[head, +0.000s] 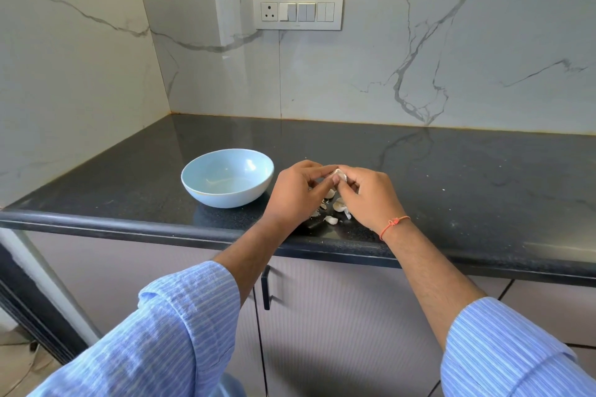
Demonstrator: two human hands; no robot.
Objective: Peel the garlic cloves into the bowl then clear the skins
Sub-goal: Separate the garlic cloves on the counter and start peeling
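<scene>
Garlic clove (340,174), small, light, papery-skinned, sits pinched between left hand (296,193) and right hand (367,195) just beside the bowl (193,185); skin likely tears best from its tip.

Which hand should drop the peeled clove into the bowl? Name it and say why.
Left, probably. The left hand lies right beside the bowl, which stands to its left; the right hand is farther away. Both pinch the garlic clove.
</scene>
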